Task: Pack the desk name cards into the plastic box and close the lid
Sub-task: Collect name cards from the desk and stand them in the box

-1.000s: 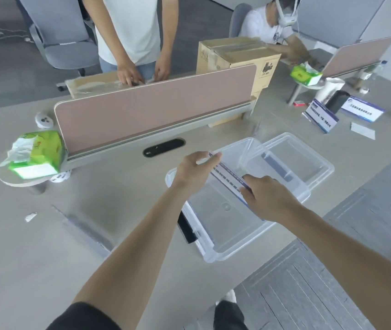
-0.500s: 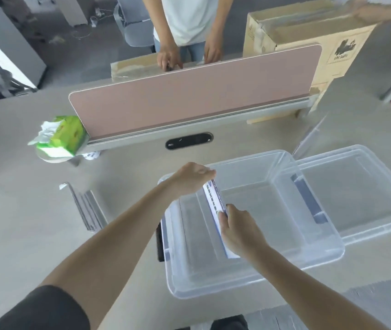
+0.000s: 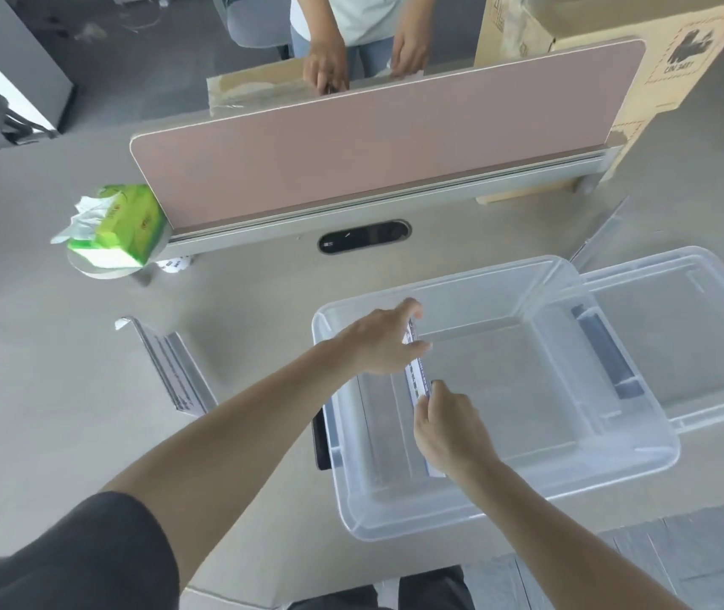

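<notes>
A clear plastic box [image 3: 615, 455] stands open on the desk in front of me. Its clear lid [image 3: 703, 328] lies flat just to the right of it. Inside the box, near its left wall, I hold a desk name card [image 3: 417, 372] on edge. My left hand [image 3: 378, 341] pinches the card's far end between thumb and fingers. At the near end, my right hand [image 3: 448, 429] grips the card. Another clear name card [image 3: 175, 367] lies on the desk to the left of the box.
A pink desk divider [image 3: 373, 143] runs across the desk behind the box, with a cable slot [image 3: 364, 236] below it. A green tissue pack [image 3: 118, 226] sits at its left end. A person [image 3: 351, 37] stands beyond it. A cardboard box [image 3: 593, 50] is at the back right.
The camera has turned left and down. Both hands have swung the name card round and carried it from over the box's middle to its left side, lower inside.
</notes>
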`<state>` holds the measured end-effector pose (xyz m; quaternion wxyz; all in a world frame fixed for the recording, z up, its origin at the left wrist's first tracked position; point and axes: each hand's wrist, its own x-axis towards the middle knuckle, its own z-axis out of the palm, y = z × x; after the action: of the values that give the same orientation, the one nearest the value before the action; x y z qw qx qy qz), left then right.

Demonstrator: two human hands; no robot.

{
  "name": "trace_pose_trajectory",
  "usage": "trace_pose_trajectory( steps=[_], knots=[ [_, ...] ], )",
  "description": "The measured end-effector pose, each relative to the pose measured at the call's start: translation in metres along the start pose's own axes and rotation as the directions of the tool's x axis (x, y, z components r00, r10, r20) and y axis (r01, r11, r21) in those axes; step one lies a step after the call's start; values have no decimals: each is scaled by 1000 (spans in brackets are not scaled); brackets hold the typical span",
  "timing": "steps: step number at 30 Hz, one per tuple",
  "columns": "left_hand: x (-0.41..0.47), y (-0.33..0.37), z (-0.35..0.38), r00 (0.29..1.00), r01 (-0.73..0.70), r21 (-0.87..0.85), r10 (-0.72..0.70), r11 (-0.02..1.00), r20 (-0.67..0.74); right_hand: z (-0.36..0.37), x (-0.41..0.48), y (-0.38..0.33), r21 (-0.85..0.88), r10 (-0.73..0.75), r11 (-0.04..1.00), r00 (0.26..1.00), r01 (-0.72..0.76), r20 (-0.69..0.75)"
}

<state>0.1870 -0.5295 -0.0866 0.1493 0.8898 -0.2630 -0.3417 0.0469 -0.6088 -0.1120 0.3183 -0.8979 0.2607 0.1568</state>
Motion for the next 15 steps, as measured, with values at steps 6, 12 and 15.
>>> trace_pose_trajectory(
  steps=[6,12,15],
  knots=[
    [25,-1,-4,919,150,108,-178,983,351,19,11,-4,-45,63,997,990,-58,129],
    [58,-17,6,910,129,301,-234,945,343,34,19,3,-49,129,991,978,-123,166],
    [65,-21,5,909,99,361,-232,927,345,24,23,9,72,148,983,956,-172,252]
  ],
)
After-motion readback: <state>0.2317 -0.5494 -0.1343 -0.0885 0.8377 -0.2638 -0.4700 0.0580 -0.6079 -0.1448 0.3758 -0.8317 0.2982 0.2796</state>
